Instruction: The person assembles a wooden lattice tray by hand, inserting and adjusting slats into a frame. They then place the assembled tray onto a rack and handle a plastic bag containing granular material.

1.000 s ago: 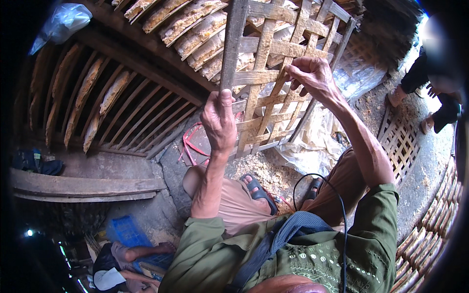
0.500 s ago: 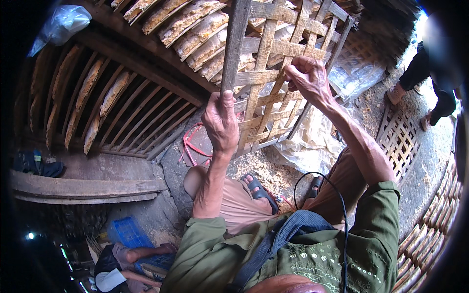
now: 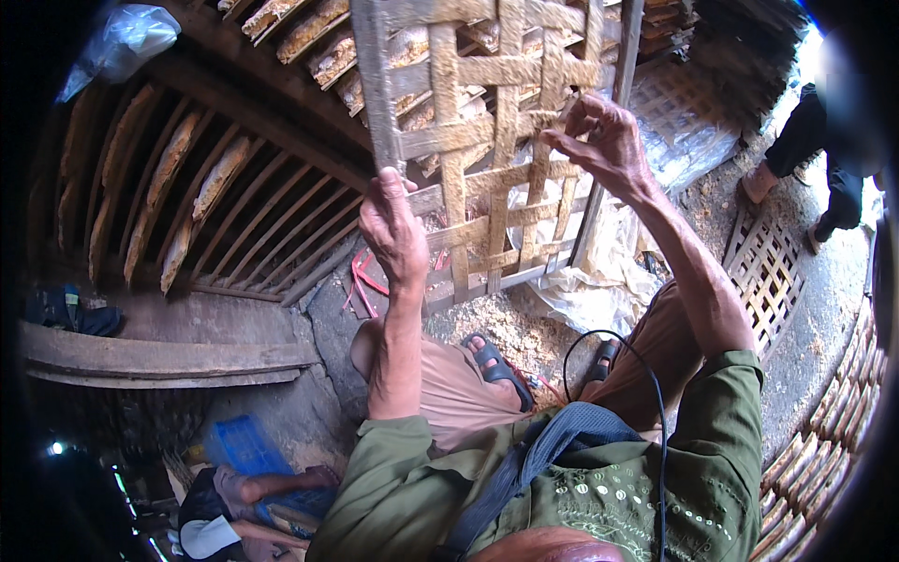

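A wooden-framed woven bamboo lattice tray (image 3: 496, 178) stands upright before me, with pale brown residue on its strips. My left hand (image 3: 393, 229) is closed round the lower part of its left frame bar, thumb pointing up. Close in front of the lattice's right part, my right hand (image 3: 604, 140) has bent fingers, thumb apart from the index finger. I see nothing held in it. Whether its fingertips touch the strips I cannot tell.
Racked trays with crusty slabs (image 3: 314, 33) stand behind the lattice. More slatted racks (image 3: 178, 187) are at left. Crumpled clear plastic (image 3: 599, 290) and another woven tray (image 3: 763, 272) lie on the floor. A person's legs (image 3: 805, 155) show at right, another seated person (image 3: 248, 506) at lower left.
The lattice tray has shifted left and turned to face me more, my left hand moving left with it. My right hand has moved slightly right and its thumb has come away from the fingers.
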Available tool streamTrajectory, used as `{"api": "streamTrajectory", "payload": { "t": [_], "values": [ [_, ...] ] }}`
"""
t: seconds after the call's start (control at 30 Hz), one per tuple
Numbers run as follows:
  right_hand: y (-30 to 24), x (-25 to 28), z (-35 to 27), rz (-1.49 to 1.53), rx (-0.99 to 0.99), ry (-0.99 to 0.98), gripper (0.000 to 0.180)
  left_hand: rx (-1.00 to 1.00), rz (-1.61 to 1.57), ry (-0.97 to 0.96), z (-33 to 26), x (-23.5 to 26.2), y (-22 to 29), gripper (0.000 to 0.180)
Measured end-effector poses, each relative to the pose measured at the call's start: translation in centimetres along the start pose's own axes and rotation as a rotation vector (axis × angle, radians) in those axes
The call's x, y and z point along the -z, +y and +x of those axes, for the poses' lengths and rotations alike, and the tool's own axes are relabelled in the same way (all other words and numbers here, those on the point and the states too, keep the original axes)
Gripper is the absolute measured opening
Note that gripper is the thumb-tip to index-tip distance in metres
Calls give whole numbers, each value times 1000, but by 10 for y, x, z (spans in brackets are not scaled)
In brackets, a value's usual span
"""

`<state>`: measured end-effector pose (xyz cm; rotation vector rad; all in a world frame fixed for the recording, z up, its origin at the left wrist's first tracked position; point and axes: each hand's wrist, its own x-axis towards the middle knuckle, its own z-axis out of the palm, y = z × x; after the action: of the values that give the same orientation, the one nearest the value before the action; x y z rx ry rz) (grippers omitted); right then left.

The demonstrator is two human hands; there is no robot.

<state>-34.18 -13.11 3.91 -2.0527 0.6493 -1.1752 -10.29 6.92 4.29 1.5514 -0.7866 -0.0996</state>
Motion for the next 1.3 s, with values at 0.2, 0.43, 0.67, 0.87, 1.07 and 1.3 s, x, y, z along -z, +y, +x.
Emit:
{"api": "streamTrajectory", "payload": {
  "t": [0.2,0.43,0.67,0.87,1.07,1.3],
  "values": [
    [30,32,17,-259,-22,494,58,92,-147,77,8,12,14,60],
    [43,45,10,481,-367,-235,37,176,-353,75,15,17,12,60],
    [50,63,16,522,-327,-393,47,202,-377,169,18,24,20,65],
    [51,63,10,339,-365,-417,35,195,-400,146,21,30,15,63],
    [47,42,11,303,-239,-182,41,207,-429,176,23,26,15,69],
    [59,36,10,357,-257,-63,42,242,-420,152,21,26,17,63]
  ]
}}
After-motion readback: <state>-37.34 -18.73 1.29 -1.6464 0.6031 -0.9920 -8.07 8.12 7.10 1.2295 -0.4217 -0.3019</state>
